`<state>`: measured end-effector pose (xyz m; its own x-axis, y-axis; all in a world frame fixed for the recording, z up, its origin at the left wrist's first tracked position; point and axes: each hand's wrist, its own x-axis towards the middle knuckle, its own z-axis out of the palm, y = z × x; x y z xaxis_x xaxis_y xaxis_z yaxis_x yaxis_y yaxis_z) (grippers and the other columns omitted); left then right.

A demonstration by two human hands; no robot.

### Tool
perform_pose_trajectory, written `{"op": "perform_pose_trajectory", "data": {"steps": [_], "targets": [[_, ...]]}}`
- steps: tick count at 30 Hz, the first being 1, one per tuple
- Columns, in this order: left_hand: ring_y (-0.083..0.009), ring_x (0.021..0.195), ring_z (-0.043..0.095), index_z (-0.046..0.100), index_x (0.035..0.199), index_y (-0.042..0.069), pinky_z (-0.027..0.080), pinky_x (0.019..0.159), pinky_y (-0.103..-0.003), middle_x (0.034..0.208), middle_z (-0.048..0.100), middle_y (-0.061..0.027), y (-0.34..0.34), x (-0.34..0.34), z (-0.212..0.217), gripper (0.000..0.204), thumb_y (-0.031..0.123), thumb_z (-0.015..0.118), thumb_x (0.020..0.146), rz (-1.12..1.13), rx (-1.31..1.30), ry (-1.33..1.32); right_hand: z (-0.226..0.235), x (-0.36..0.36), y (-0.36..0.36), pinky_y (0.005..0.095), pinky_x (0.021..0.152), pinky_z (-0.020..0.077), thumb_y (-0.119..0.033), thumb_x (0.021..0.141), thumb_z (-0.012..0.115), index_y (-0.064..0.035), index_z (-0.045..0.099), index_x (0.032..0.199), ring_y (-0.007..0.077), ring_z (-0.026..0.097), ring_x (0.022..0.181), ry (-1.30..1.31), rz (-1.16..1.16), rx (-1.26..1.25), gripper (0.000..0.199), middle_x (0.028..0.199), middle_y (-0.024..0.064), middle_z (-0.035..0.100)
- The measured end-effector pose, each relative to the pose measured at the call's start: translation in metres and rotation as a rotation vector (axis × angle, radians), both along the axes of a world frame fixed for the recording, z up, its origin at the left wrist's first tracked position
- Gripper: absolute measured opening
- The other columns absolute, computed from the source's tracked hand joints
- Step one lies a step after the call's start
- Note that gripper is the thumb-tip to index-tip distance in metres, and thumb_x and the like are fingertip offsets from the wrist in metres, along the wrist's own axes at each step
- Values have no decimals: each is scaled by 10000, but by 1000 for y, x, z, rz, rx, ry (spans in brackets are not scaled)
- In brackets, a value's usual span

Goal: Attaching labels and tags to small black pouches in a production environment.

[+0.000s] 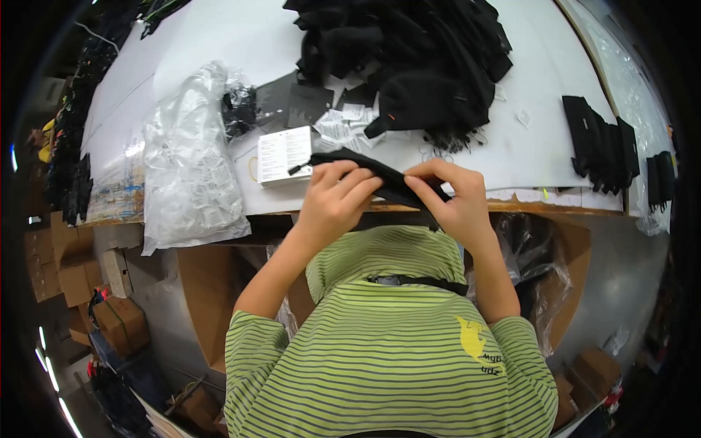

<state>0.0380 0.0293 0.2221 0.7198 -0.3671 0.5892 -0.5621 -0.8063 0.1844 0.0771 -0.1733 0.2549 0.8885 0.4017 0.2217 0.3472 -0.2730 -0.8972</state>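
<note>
My left hand (334, 196) and my right hand (456, 197) hold a narrow black fabric piece (393, 185) between them, just over the table's front edge. The fingers of the left hand wrap over its left part. A small dark cord end or pull (295, 170) sticks out past that hand. With thumb and fingers, my right hand pinches the other end. Just beyond my left hand is a white printed box or card stack (281, 162). Loose white labels (342, 130) and dark cards (308, 106) lie behind it.
A large heap of black fabric pieces (431, 58) covers the back middle of the white table (537, 164). A clear plastic bag (193, 164) of labels overhangs the front edge at left. Folded black pieces (595, 146) lie at right. Open cardboard boxes (201, 299) stand below.
</note>
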Motion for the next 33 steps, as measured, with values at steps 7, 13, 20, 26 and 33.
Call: {"op": "perform_pose_trajectory", "data": {"steps": [7,13,20,26,33], "targets": [[-296,816,589,605,882,6,484,724,-371,852,607,-112,9,0,-1,310,-12,680,582,-135,-145,170,-7,1,2,227,566,465,-81,803,657,-2,646,838,121,616,609,121,63,8,86,687,69,646],[-261,729,601,613,814,10,493,645,-344,780,609,-94,7,-4,1,263,18,688,562,-154,-144,164,-11,3,3,228,561,441,-72,792,661,7,638,808,104,585,601,192,77,38,84,687,55,640],[-213,715,585,593,825,34,467,612,-314,768,576,-44,10,-5,14,194,34,675,649,-62,-189,196,-36,13,-1,228,768,451,-186,831,655,-36,468,1236,139,569,959,444,155,484,470,1011,95,623],[-253,647,609,608,830,16,470,554,-303,762,607,-94,8,-3,29,167,3,702,693,99,-427,307,-57,-6,-16,344,946,399,-272,656,822,-23,286,1388,219,542,1052,316,138,66,941,1094,121,579],[-278,700,617,608,861,23,482,608,-317,803,614,-106,28,-5,34,159,66,697,736,258,-508,328,-66,2,-38,236,580,489,-99,799,695,15,611,882,93,587,665,588,-98,258,164,804,52,632]]}}
